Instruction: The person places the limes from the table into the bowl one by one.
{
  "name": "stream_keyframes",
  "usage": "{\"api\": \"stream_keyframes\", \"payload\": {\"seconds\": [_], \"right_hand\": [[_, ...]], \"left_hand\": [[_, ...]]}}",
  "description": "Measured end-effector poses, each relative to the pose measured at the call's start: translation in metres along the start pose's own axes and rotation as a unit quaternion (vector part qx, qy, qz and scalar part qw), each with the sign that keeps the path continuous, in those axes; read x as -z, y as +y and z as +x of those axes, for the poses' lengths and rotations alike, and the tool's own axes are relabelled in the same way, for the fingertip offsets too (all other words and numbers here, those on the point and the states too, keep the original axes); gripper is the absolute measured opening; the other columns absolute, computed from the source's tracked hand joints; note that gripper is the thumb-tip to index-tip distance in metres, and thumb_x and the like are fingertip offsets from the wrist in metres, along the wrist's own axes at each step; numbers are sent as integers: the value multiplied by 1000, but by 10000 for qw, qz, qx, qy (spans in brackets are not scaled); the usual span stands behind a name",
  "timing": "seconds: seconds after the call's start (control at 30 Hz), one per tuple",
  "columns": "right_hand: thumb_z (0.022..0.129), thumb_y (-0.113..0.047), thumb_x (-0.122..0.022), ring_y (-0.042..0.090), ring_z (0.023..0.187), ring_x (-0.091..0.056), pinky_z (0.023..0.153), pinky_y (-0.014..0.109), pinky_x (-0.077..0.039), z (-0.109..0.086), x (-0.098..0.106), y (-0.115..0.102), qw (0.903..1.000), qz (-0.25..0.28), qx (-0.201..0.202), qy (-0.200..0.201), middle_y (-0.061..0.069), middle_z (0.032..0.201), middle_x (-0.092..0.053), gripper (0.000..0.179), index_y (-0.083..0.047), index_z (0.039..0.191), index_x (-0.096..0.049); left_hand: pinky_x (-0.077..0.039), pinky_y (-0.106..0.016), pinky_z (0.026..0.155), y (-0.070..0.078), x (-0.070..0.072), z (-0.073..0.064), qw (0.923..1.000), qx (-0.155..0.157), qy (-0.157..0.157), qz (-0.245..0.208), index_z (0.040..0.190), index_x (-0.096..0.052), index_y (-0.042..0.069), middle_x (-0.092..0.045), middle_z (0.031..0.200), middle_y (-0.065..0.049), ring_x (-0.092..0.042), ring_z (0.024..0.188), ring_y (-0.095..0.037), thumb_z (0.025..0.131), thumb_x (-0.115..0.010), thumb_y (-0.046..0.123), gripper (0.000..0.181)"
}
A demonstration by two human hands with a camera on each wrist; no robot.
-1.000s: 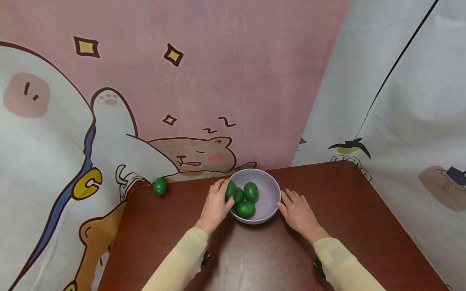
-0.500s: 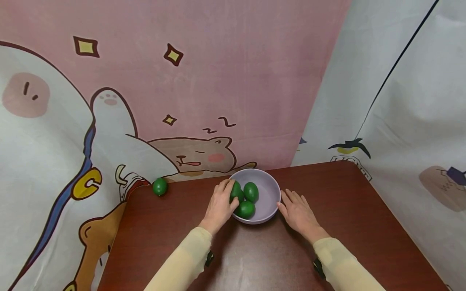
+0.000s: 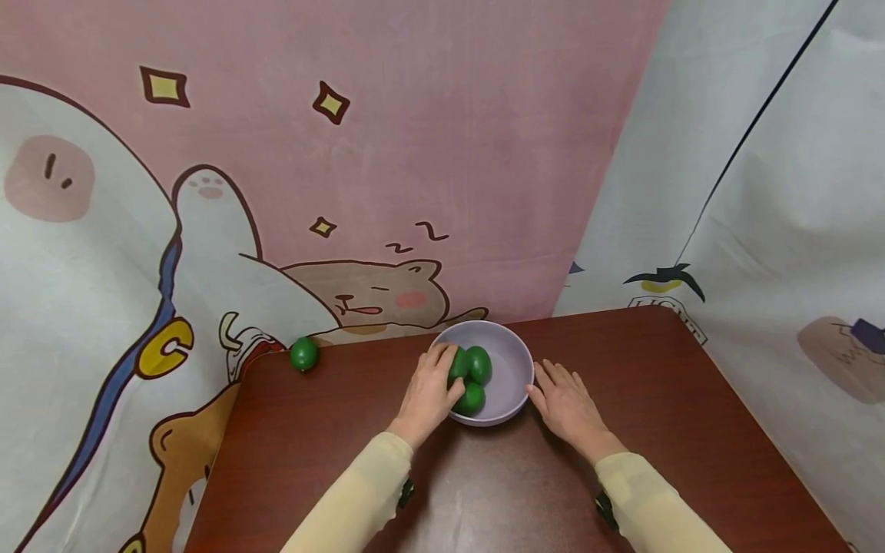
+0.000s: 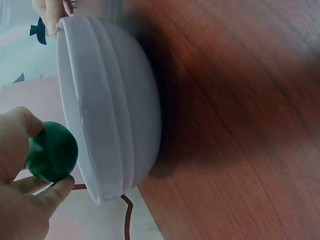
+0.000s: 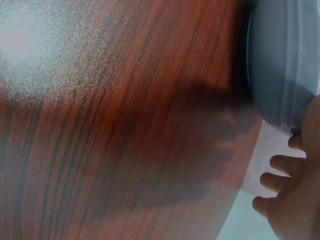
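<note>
A light purple bowl [image 3: 510,376] stands near the table's back edge with green limes inside, among them a rear lime [image 3: 478,365] and a front lime [image 3: 472,400]. My left hand [image 3: 429,392] is over the bowl's left rim, hiding part of the inside. Between its thumb and fingers it holds a lime [image 4: 54,152], which sits at the rim in the left wrist view. On the opposite side, my right hand [image 3: 570,407] rests its extended fingers against the bowl's outer wall; the right wrist view catches those fingers [image 5: 277,181] at the rim.
Another lime [image 3: 304,354] lies at the back left corner of the brown wooden table [image 3: 332,430]. A pink and white cartoon-printed cloth [image 3: 449,169] hangs directly behind the table, and a pale cloth [image 3: 781,253] borders its right side.
My left hand has moved right, carrying the lime farther over the bowl and covering more of the limes inside. The right hand and the bowl have stayed in place.
</note>
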State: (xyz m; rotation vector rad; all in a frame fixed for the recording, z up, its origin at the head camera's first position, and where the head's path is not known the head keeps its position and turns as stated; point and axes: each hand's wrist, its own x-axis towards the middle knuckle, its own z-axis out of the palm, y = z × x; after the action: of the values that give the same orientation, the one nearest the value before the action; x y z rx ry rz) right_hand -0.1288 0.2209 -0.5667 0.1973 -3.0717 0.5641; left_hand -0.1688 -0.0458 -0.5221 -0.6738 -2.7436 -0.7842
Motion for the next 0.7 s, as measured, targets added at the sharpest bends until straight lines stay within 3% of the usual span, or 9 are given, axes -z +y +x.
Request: {"api": "stream_keyframes", "payload": {"seconds": [0.17,0.7], "right_hand": [[108,-36,-51,49,146,-38,119,65,-26,-1,-1,1,10000,-3,24,21,27,156,-43,57,-2,154,-46],[109,-36,-50,49,145,-37,119,65,-26,0,-2,2,10000,2,50,31,27,156,-44,57,-3,155,-45]], "left_hand": [[-53,-46,94,4,-3,1,9999,-138,-6,48,139,-59,3,-58,136,-16,-57,116,-33,89,-75,14,54],[-54,-41,95,18,-12,1,9995,-182,-262,38,146,-56,6,-58,140,-11,-57,116,-29,90,-73,17,59]]}}
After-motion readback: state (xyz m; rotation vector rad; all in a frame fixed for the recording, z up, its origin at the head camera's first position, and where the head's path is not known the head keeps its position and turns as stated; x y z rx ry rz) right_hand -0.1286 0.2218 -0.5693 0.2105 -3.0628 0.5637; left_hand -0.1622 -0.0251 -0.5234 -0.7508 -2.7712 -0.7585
